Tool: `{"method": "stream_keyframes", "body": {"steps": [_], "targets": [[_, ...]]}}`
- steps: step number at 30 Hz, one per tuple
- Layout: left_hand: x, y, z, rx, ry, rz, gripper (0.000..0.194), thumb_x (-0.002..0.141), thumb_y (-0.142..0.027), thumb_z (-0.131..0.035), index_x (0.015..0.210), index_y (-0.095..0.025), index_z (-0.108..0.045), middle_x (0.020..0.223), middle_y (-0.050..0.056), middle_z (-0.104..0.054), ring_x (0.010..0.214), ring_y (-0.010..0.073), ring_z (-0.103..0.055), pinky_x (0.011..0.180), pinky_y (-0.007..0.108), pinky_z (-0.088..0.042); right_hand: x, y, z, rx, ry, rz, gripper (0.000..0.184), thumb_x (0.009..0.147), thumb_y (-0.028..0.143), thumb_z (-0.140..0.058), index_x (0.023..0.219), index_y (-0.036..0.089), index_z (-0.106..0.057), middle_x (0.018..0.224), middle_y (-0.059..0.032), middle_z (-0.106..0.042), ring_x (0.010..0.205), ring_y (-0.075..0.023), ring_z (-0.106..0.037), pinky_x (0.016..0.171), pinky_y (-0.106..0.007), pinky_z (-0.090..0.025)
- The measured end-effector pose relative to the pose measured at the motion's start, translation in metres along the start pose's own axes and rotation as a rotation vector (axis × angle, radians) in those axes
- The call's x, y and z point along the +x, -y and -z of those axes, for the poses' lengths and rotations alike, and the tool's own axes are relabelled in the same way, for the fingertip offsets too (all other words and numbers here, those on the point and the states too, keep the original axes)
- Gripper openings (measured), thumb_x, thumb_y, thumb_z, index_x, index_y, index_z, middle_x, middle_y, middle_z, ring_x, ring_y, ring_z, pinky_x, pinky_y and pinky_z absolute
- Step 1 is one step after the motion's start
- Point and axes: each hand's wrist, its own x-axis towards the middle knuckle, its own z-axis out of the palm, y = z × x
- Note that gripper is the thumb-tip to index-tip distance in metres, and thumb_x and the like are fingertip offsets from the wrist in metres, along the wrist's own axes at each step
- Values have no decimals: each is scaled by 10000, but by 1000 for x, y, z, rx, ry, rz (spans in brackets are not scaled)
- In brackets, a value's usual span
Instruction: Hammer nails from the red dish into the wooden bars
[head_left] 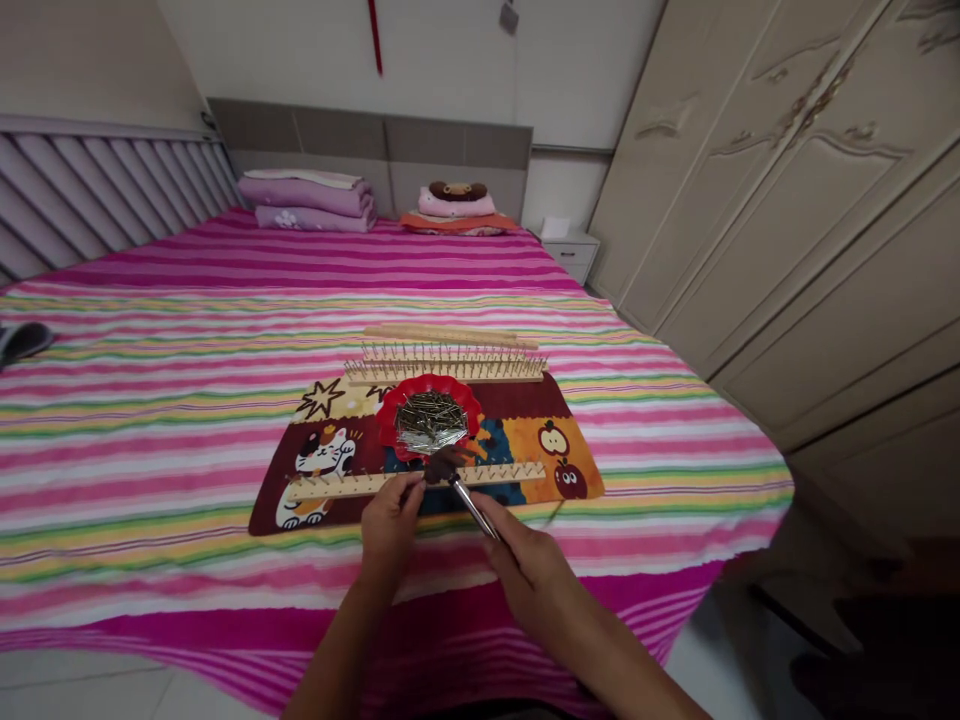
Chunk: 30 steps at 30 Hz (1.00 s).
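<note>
My right hand (536,570) is wrapped around the metal handle of a hammer (474,506); its dark head is smeared by motion, just above a pale wooden strip (337,487). Several nails stand upright along this strip. At the strip's near edge, left of the hammer head, my left hand (390,525) is closed in a pinch. What its fingertips hold is too small and partly hidden to make out. Right behind the strip sits a red scalloped dish (386,415) heaped with loose nails (431,415).
Several wooden strips (450,372) bristling with upright nails lie behind the dish. A patterned mat (525,400) lies under the work on a striped bedspread (165,430). Folded bedding (311,200) is stacked by the headboard (315,135). A wardrobe (787,200) stands at the right.
</note>
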Motion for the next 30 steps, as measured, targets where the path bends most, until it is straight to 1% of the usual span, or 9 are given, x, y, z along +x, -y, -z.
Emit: {"method": "stream_keyframes", "body": {"steps": [6,12,14,16,19,22,25,27,30], "targets": [[0,3,-1,22,19,-19,233,754,-360,-484,822,-233,-668,839,23,-709,804,176,-639,757,277,-479,12,-6,-10,-133,64,11,531,894,97,-388,1412,216,-395,1282,-102,-614,1154,-232,-583,971,-396,-456],[1,4,-2,4,6,19,222,737,-376,-521,816,-230,-669,863,26,-715,817,178,-647,785,289,-486,-19,-3,8,17,23,-76,471,939,199,-395,1406,258,-406,1208,-30,-660,1165,-196,-575,1003,-330,-431],[-1,2,2,0,15,26,226,733,-381,-529,827,-232,-671,859,23,-717,797,178,-648,767,288,-493,-38,-14,14,70,65,-170,464,942,244,-402,1405,242,-416,1107,-33,-708,1100,-197,-618,970,-330,-459],[-3,-2,9,21,5,-7,233,746,-384,-519,841,-233,-669,864,21,-716,804,179,-646,768,286,-492,-57,-32,16,101,91,-214,467,938,270,-420,1405,249,-421,1275,-45,-624,1151,-205,-583,993,-331,-432],[1,-12,24,129,-52,-102,247,785,-386,-491,860,-227,-665,878,32,-704,839,183,-634,786,280,-476,-82,-65,13,150,103,-292,448,917,291,-448,1362,259,-488,1324,-54,-589,1218,-231,-526,1001,-339,-412],[18,-26,34,302,-63,-214,251,820,-357,-467,890,-222,-667,910,45,-690,866,186,-613,795,280,-456,-97,-91,4,224,61,-395,458,890,355,-471,1331,244,-528,1121,-78,-691,1034,-245,-622,885,-337,-475],[47,-40,35,510,94,-339,233,816,-262,-468,877,-221,-688,927,52,-688,894,198,-589,831,301,-433,-102,-105,-5,318,33,-529,550,857,398,-463,1357,169,-486,643,-3,-603,586,-179,-565,588,-287,-462],[67,-48,29,647,276,-370,239,792,-197,-480,846,-234,-709,926,45,-692,891,198,-585,833,305,-423,-101,-108,-8,362,6,-578,611,823,398,-475,1356,101,-469,558,45,-460,496,-138,-433,516,-261,-373],[90,-59,18,844,531,-315,273,763,-151,-491,823,-272,-728,946,34,-692,915,205,-592,777,300,-419,-99,-108,-10,414,-17,-606,670,775,422,-497,1345,71,-465,550,63,-396,488,-119,-346,488,-250,-286]]}}
